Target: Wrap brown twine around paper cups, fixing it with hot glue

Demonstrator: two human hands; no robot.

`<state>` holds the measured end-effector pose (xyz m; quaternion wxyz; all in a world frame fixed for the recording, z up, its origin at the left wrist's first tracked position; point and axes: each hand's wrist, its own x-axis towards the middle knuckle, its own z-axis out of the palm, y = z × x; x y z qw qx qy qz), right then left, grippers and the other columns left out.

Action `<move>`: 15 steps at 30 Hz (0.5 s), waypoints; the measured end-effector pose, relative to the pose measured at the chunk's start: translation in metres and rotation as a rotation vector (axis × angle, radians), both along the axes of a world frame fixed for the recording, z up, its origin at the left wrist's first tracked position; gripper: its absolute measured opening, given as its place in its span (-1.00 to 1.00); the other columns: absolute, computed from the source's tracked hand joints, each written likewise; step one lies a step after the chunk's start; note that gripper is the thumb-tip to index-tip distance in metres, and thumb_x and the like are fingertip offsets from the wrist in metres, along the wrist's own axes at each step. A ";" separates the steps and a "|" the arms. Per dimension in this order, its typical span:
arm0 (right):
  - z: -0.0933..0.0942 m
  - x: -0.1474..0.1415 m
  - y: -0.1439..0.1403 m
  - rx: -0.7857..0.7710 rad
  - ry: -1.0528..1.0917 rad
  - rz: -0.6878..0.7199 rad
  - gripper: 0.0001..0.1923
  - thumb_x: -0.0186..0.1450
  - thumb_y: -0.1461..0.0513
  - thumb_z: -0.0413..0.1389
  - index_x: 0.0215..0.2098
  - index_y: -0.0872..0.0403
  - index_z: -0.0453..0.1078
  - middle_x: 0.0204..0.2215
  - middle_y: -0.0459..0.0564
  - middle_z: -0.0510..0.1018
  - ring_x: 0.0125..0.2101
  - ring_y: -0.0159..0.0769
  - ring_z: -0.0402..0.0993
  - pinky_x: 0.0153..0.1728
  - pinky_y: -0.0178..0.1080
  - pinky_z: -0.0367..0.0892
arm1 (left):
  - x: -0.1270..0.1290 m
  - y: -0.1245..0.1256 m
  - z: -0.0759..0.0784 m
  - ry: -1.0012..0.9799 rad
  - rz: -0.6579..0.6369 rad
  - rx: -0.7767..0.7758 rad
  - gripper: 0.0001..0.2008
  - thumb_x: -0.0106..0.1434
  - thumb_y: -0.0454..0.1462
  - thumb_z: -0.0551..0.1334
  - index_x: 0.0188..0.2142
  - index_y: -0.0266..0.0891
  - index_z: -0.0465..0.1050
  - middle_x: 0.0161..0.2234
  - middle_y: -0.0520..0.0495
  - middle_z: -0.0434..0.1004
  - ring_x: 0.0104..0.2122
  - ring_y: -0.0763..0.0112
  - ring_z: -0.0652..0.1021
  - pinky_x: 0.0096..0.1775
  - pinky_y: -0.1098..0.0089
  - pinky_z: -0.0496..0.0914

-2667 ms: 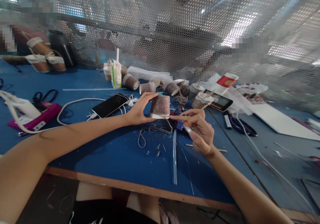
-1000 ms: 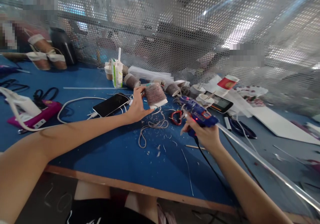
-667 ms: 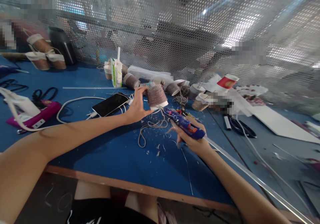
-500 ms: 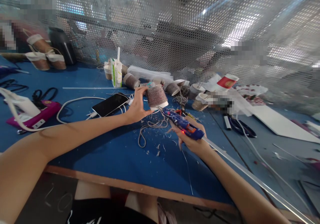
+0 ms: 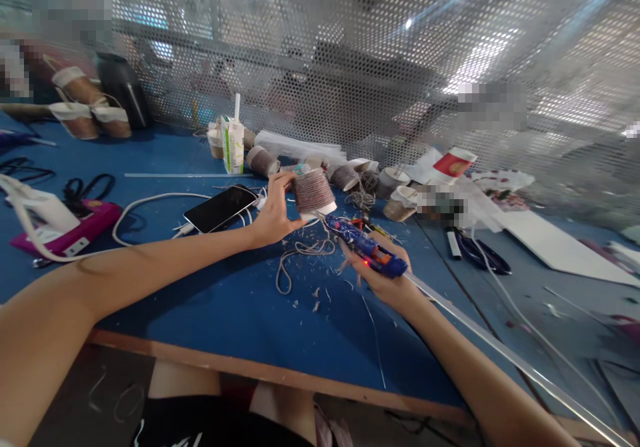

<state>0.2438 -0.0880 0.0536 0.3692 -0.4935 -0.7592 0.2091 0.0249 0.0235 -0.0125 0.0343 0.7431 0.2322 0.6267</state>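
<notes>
A: Item: twine-wrapped paper cup [image 5: 313, 192], tilted, white rim down and to the right, above the desk [image 5: 210, 300] just right of the smartphone [image 5: 221, 208]. Left hand [image 5: 273, 214] pinches it, thumb against fingers.

B: Tool?

A: Blue hot glue gun [image 5: 364, 247], clear stick trailing; right hand [image 5: 383, 275] closed round it, nozzle at the cup's rim.

B: Risks?

A: Likely a burnt left fingertip so near the nozzle; glue strings falling on the loose twine [image 5: 300, 254] below the cup.
</notes>
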 end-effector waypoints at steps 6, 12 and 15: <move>0.001 0.001 0.000 0.050 0.003 -0.006 -0.79 0.20 0.06 0.17 -0.44 0.03 0.37 -0.61 -0.11 0.48 -0.62 -0.36 0.39 -0.58 -0.26 0.32 | 0.001 0.000 0.000 -0.030 -0.014 -0.014 -0.15 0.01 -0.31 0.46 0.19 -0.14 0.02 0.09 -0.22 0.10 0.12 0.07 0.33 0.12 0.02 0.46; 0.006 -0.002 -0.003 0.008 0.072 -0.041 -0.71 0.19 0.00 0.21 -0.46 0.02 0.37 -0.61 -0.12 0.44 -0.67 -0.38 0.36 -0.67 -0.28 0.31 | 0.002 0.002 -0.001 -0.056 -0.008 -0.030 -0.12 -0.02 -0.29 0.49 0.18 -0.12 0.03 0.07 -0.20 0.12 0.11 0.07 0.35 0.11 0.01 0.47; 0.004 -0.001 -0.002 -0.029 0.145 -0.033 -0.69 0.17 -0.02 0.25 -0.40 0.04 0.38 -0.58 -0.10 0.48 -0.68 -0.37 0.40 -0.72 -0.29 0.33 | 0.002 0.002 -0.001 -0.054 -0.001 -0.033 -0.10 -0.04 -0.28 0.51 0.18 -0.12 0.02 0.09 -0.21 0.12 0.11 0.07 0.36 0.11 0.01 0.48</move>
